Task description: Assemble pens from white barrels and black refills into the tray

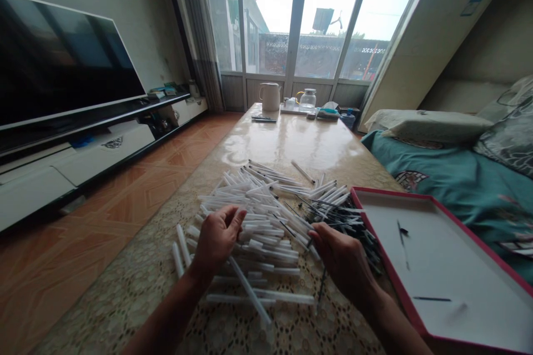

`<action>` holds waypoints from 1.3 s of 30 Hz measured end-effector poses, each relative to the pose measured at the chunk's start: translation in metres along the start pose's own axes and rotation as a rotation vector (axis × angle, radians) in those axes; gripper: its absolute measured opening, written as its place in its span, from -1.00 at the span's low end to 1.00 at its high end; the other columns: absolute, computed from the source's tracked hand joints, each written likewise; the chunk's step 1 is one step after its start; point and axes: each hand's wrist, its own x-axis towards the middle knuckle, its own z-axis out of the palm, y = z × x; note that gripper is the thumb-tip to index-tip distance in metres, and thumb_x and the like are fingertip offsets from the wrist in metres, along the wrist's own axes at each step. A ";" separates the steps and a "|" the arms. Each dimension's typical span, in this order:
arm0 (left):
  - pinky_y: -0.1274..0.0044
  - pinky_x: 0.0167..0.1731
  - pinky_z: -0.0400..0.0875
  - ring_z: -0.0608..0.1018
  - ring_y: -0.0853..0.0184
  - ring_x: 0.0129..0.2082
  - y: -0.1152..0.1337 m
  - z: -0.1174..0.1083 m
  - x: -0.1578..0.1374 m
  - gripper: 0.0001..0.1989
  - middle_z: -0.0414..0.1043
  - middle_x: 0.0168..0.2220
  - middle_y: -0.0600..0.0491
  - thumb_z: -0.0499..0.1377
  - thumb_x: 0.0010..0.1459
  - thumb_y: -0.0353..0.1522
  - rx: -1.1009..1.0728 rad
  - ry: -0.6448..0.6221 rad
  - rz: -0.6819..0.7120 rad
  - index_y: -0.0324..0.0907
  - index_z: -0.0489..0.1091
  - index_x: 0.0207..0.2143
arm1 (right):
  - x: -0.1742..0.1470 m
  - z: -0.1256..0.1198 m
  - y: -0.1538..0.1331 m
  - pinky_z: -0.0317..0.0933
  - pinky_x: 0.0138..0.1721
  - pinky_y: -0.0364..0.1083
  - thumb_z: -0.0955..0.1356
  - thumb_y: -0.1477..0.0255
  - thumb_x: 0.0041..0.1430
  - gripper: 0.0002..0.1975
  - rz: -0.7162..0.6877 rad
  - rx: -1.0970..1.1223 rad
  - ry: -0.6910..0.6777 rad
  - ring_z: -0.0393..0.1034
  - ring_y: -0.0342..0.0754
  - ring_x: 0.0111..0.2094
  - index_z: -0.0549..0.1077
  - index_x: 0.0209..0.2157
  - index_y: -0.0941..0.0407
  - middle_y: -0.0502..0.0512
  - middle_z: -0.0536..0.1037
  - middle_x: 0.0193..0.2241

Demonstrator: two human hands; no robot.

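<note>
My left hand (220, 236) is closed, thumb against the curled forefinger, over the left of the pile. A translucent white pen barrel (252, 294) slants out from beneath its fingers toward me. My right hand (343, 252) is closed in a pinch, with a thin dark pen refill (321, 291) sticking out below it. Between and beyond both hands spreads a loose pile of white pen barrels (266, 224). Dark pen parts (368, 241) are heaped behind my right hand, partly hidden by it.
To the right is a shallow white box (478, 283) with a red rim, holding a few small pen pieces. At the table's (250, 144) far end stand a pitcher (271, 97), a glass teapot (308, 99) and a tissue pack (328, 111). A sofa (449, 161) flanks the right side.
</note>
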 end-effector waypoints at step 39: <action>0.67 -0.62 0.39 0.51 0.45 -0.62 0.001 0.042 -0.038 -0.60 0.51 -0.57 0.07 0.47 -0.26 -0.24 -0.838 -0.190 -0.415 -0.29 0.52 -0.37 | -0.011 0.021 -0.017 -0.03 -0.71 -0.26 0.25 0.05 0.22 -0.57 0.472 0.867 -0.234 0.12 -0.26 -0.74 0.33 -0.47 0.14 -0.12 0.32 -0.70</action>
